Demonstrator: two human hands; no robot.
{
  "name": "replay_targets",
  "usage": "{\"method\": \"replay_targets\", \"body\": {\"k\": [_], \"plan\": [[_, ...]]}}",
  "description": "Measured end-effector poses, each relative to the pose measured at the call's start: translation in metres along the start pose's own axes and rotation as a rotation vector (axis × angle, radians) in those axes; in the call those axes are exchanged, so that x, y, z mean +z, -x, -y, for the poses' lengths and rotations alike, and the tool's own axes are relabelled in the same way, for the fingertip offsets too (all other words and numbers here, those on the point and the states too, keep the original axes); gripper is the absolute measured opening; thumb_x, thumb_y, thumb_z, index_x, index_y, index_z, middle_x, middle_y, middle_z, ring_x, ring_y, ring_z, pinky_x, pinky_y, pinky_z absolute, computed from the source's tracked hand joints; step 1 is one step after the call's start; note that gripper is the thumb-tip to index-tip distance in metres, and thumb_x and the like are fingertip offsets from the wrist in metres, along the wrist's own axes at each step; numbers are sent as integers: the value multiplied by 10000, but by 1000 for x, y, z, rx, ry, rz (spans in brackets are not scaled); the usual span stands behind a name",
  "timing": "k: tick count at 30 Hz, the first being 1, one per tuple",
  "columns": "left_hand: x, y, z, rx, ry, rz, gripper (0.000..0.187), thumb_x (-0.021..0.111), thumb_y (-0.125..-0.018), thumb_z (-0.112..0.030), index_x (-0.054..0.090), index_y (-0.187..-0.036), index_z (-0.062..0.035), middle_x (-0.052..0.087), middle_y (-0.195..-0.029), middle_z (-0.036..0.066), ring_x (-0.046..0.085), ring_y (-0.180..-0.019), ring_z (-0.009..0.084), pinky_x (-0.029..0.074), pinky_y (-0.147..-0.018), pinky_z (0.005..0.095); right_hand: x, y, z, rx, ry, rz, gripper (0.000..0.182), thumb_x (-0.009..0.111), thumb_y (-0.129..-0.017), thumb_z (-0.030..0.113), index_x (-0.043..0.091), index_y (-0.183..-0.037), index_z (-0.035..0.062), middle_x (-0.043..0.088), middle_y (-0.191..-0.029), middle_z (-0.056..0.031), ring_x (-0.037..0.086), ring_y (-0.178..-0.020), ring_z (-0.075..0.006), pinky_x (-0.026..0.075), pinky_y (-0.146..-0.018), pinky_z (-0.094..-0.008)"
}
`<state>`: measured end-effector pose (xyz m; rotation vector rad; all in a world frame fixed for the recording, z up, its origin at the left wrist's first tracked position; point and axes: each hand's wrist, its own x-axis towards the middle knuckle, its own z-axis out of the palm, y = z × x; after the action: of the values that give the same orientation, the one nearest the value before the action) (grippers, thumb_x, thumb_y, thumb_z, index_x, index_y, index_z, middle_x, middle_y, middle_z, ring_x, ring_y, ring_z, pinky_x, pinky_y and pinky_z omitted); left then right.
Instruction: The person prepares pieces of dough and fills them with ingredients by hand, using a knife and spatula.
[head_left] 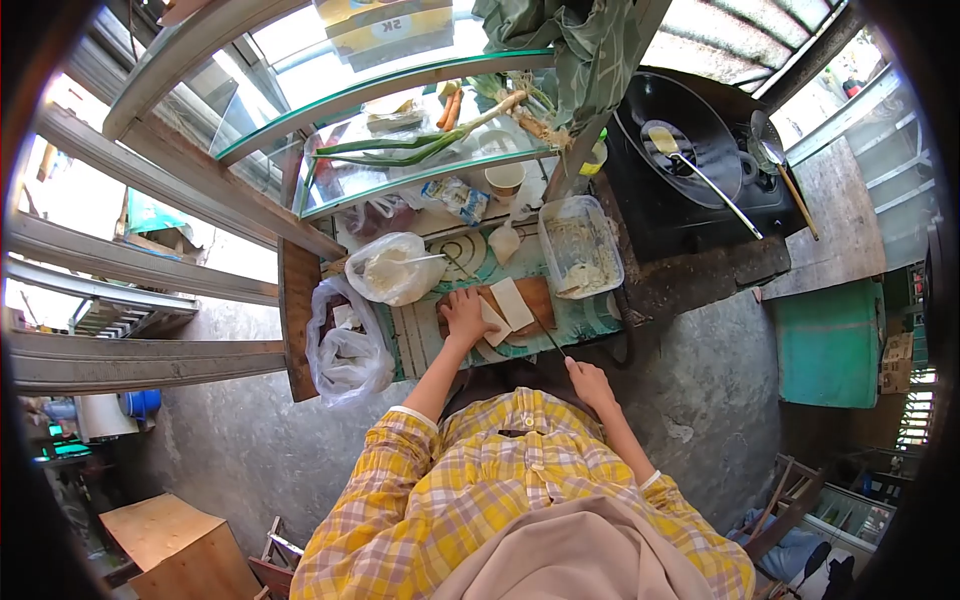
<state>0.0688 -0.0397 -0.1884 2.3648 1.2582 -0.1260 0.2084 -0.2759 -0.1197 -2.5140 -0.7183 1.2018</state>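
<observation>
On a brown wooden cutting board lie a few pale, flat rectangular slabs. My left hand rests on the left part of the board, fingers spread, with its fingertips at the edge of the nearer slab. A knife is held by its handle in my right hand, which is closed around it near the counter's front edge. Its thin blade points up and left, reaching over the board just right of the slabs.
A bag of white flour-like powder stands left of the board, another plastic bag beside it. A plastic tub of batter sits behind right. Farther right, a wok with a spatula rests on the stove. Glass shelves hold scallions.
</observation>
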Motion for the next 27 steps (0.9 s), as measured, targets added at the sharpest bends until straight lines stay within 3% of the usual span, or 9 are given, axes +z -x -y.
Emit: {"method": "replay_targets", "body": {"k": [4,7,11,14,19,23,25,27], "plan": [[5,4,2,-6,35,-7,713,817,-563,-360,498,-1149,-109,444,-1143,108,398,-1127,310,346,-857,524,5,-15,-12,-18,-26,-25,559,351,-921,495,626,-914,9,618,-981,-238,559,-971,-424,435,-831,-476],[5,8,8,8,124,-60,519,747,-672,-273,540,-1118,-108,451,-1141,106,410,-1122,305,345,-855,525,7,-20,-16,-30,-84,-82,538,394,-916,467,595,-829,-25,616,-835,-233,581,-859,-406,430,-754,-438],[3,11,20,48,244,-98,335,644,-780,-187,587,-1097,-99,516,-1112,99,451,-1101,284,346,-855,515,10,-28,-22,-43,-94,-106,530,399,-916,464,595,-794,-14,619,-801,-211,587,-820,-385,432,-736,-427],[-7,12,21,88,316,-84,268,610,-803,-162,616,-1057,-77,583,-1054,103,492,-1060,273,343,-877,483,9,-30,-20,-35,-100,-117,525,400,-917,462,593,-769,-4,620,-786,-199,590,-814,-374,433,-733,-422],[-27,17,18,220,460,-115,199,624,-787,-133,666,-958,-40,631,-889,125,587,-839,288,441,-758,397,9,-38,-21,-50,-104,-108,511,406,-914,455,589,-755,4,622,-784,-190,592,-814,-367,435,-737,-418],[-58,24,6,342,502,23,190,642,-777,-117,680,-926,-7,652,-793,141,622,-699,286,489,-652,345,7,-39,-22,-68,-99,-119,501,414,-912,448,589,-750,8,622,-778,-188,595,-808,-364,436,-732,-417],[-77,24,-3,385,525,257,202,650,-774,-123,681,-932,0,664,-799,150,634,-708,272,495,-670,330,7,-41,-24,-68,-102,-110,496,419,-911,446,589,-748,9,622,-772,-187,597,-805,-363,437,-728,-416],[-95,22,-16,412,534,420,215,660,-769,-130,683,-938,1,673,-808,157,644,-718,259,500,-683,318,2,-40,-21,-46,-106,-28,506,395,-910,469,606,-859,12,617,-911,-224,568,-914,-403,433,-789,-456]]}}
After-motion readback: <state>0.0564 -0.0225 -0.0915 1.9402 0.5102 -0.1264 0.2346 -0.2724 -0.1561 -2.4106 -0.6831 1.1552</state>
